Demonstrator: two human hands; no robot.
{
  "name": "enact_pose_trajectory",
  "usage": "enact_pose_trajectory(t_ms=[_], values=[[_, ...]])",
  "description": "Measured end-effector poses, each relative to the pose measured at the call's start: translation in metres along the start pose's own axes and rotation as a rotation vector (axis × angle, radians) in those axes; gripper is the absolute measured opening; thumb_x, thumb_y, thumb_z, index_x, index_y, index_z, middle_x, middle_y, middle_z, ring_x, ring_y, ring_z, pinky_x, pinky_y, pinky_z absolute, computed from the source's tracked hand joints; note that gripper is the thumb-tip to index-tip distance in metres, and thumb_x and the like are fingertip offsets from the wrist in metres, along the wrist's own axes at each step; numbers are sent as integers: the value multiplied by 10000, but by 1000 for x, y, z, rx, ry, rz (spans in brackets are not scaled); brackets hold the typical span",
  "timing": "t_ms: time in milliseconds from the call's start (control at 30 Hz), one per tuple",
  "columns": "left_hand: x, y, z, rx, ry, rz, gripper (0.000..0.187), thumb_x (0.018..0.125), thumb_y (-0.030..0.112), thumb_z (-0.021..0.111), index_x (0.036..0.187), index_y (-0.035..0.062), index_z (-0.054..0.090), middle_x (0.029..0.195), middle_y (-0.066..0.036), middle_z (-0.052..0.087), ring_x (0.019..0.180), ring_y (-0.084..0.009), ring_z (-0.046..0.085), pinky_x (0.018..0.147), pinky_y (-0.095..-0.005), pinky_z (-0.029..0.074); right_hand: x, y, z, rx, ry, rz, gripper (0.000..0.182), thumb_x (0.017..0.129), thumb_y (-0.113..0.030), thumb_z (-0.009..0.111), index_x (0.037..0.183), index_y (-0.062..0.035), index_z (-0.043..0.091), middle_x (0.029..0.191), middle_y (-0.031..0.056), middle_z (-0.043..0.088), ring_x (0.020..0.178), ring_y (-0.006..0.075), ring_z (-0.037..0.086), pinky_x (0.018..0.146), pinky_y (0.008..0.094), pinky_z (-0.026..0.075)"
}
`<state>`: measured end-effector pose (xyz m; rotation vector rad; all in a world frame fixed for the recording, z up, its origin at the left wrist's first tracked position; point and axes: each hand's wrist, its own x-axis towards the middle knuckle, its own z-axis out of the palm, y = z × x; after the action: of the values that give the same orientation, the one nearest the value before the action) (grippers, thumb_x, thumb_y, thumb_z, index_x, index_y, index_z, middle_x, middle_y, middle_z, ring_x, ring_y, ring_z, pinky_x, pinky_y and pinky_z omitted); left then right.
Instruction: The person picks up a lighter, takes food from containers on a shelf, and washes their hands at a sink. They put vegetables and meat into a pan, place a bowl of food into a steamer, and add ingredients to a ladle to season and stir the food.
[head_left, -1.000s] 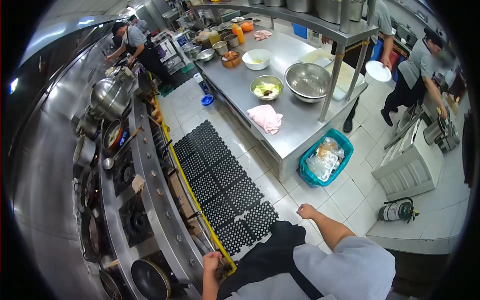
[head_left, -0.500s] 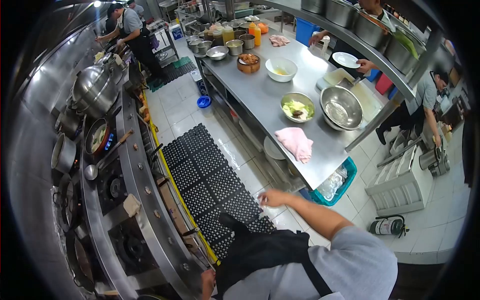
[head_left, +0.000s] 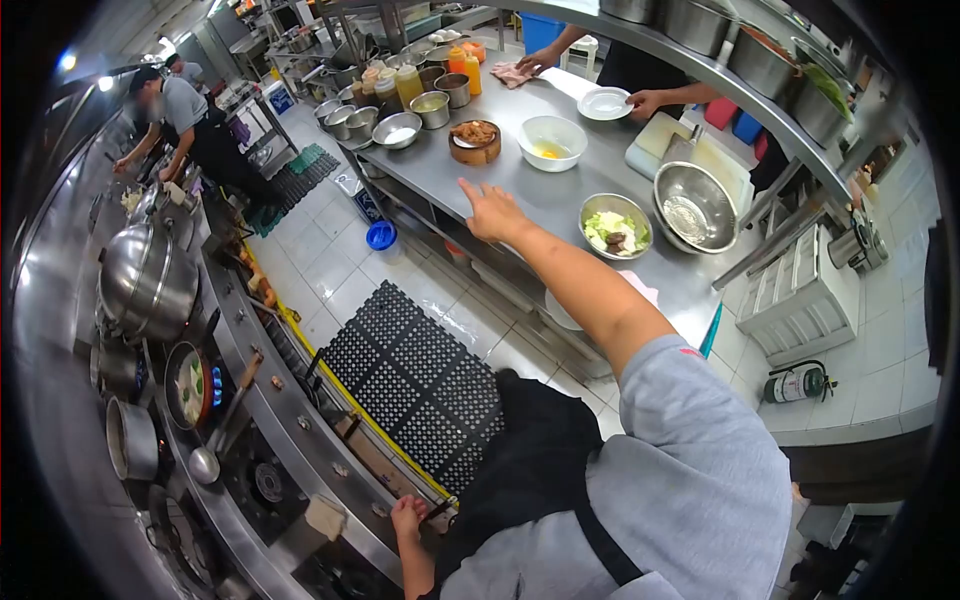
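Note:
My right hand (head_left: 492,212) reaches over the near edge of the steel table (head_left: 450,182), fingers apart and holding nothing. The closest items beyond it are a brown round container (head_left: 474,152) with browned food and a white bowl (head_left: 552,144) with something yellow inside. To its right stands a metal bowl (head_left: 615,225) of chopped green and white food. My right forearm partly covers a pink cloth (head_left: 640,287). Low by the stove's front edge is my left hand (head_left: 408,518), its fingers loosely curled with nothing visible in them.
On the stove are a pan (head_left: 190,385) over a blue flame, a ladle (head_left: 205,464) and a large domed pot (head_left: 150,282). Across the table a co-worker's hands touch a white plate (head_left: 605,103) and a cloth (head_left: 512,74). A black mat (head_left: 410,375) covers the floor between.
My right hand has moved up and forward over the table's edge. My left hand shows more fully. The co-worker's other hand has come down onto the cloth, and the view has shifted.

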<state>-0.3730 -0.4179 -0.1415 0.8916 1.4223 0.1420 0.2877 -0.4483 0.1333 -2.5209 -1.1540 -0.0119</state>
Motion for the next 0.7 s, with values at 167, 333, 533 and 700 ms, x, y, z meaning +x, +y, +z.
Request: enact_pose_trajectory(t_ms=[167, 333, 533, 700], values=[[40, 63, 5, 0, 60, 67, 210, 987, 241, 593, 1112, 73, 589, 815, -41, 651, 644, -134, 620, 547, -272, 498, 94, 22, 54, -32, -105, 254, 864, 839, -173, 583, 1574, -187, 130, 1394, 249, 440, 1282, 381, 446, 1075, 485, 345], [103, 55, -16, 67, 112, 157, 188, 964, 221, 625, 973, 34, 637, 788, -47, 655, 640, -156, 606, 584, -318, 510, 182, 41, 90, 31, -110, 424, 909, 826, -186, 577, 1582, -212, 73, 1343, 285, 448, 1258, 406, 450, 1047, 489, 356], [114, 110, -6, 152, 151, 97, 249, 935, 218, 656, 961, -27, 689, 819, -45, 672, 746, -136, 622, 702, -279, 501, 222, 53, 128, 45, -22, 404, 939, 790, -167, 584, 1582, -168, 78, 1191, 250, 501, 1126, 385, 500, 986, 469, 380], [152, 160, 12, 276, 173, 241, 284, 943, 227, 644, 993, -49, 690, 798, -36, 664, 746, -141, 615, 707, -292, 492, 232, 59, 127, 65, 42, 413, 911, 788, -148, 581, 1575, -150, 122, 1160, 256, 506, 1088, 387, 505, 954, 476, 382]])
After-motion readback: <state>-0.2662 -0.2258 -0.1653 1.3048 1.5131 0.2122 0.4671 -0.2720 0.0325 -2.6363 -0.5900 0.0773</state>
